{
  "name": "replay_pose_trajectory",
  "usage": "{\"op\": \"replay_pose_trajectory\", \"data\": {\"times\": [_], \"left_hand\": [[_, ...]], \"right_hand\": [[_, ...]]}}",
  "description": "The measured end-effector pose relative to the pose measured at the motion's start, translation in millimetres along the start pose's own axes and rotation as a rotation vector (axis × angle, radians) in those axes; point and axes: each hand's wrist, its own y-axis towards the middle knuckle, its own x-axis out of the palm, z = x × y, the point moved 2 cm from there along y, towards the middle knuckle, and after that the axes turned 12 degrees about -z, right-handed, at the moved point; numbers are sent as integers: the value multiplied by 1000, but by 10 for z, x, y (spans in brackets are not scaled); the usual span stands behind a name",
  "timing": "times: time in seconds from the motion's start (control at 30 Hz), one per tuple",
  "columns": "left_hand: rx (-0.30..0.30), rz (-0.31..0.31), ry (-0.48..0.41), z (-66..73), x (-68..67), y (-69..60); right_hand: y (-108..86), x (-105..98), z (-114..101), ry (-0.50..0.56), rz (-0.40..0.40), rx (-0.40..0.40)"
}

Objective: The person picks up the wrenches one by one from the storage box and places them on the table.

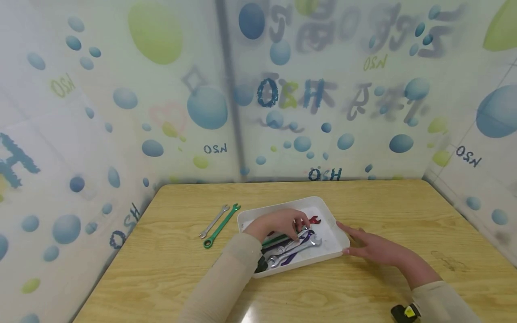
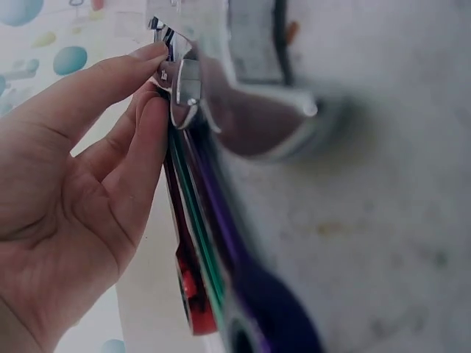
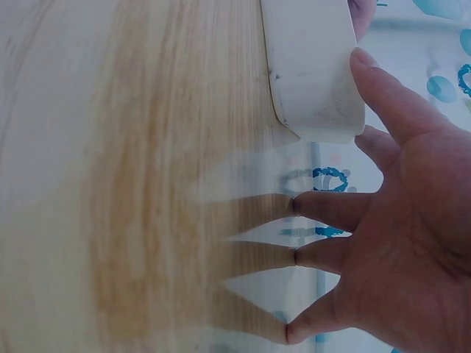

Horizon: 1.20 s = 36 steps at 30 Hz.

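Observation:
A white tray [image 1: 333, 233] holds several wrenches. Inside it, my left hand [image 1: 282, 222] pinches a silver wrench [image 2: 185, 90] between thumb and fingertips, seen close in the left wrist view. Around that hand lie a large silver wrench [image 1: 296, 250], a purple wrench [image 2: 268, 305], a green one [image 2: 200, 220] and a red one [image 1: 315, 220]. Part of the pile is hidden under the left hand and sleeve. At the tray's right corner my right hand [image 1: 377, 248] touches the wall with thumb and forefinger, its other fingers spread on the table [image 3: 154, 220].
Left of the tray, a silver wrench [image 1: 214, 221] and a green ratchet wrench [image 1: 222, 225] lie side by side on the wooden table. A black and yellow object [image 1: 405, 312] sits by the right sleeve. A patterned wall [image 1: 307, 148] stands behind the table.

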Motion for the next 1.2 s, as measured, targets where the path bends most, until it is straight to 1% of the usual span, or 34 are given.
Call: {"op": "replay_pose_trajectory", "data": {"times": [0.2,0.37,0.47,0.77,0.97,1.1,1.2], "left_hand": [[0,12,28,2,5,15],[-27,16,88,31,20,16],[-36,19,94,36,21,13],[-54,36,21,50,4,-18],[-60,31,-39,38,-5,-25],[-46,29,-94,14,-8,-19],[-23,33,-110,-5,-10,-9]], "right_hand": [[-5,2,2,2,-2,-4],[3,2,13,1,-2,-7],[4,3,17,2,-3,-7],[11,9,17,17,-5,6],[26,21,27,32,-14,12],[19,20,17,29,-17,14],[8,15,8,23,-15,14]]}}
